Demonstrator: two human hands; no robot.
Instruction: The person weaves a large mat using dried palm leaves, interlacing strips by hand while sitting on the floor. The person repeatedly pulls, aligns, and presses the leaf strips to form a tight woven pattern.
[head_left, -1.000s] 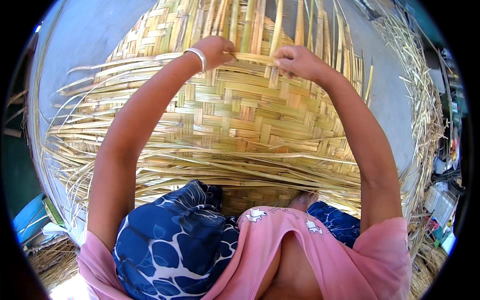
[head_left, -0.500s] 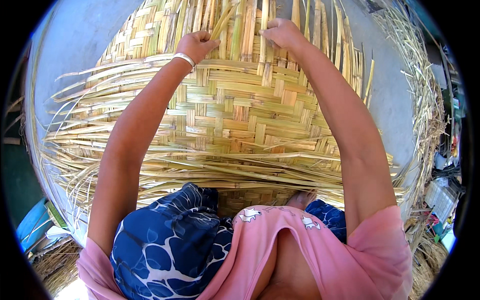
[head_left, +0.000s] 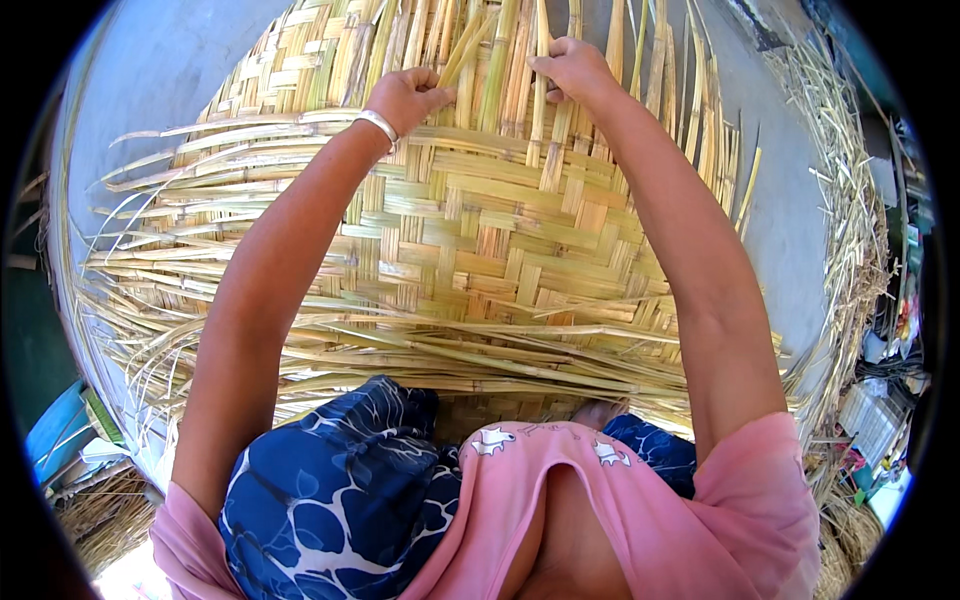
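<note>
Left hand (head_left: 402,102): a slanting strip (head_left: 466,52) is pinched
Right hand (head_left: 580,76): an upright strip (head_left: 540,118) is gripped
Woven mat (head_left: 480,235): spread on the grey floor (head_left: 165,75), beneath both hands

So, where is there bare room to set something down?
Bare grey floor shows upper left beside the woven mat, and at right between mat and straw pile. Crowded: around the left hand and right hand, amid lengthwise strips; also nearest the person, under loose strips.
</note>
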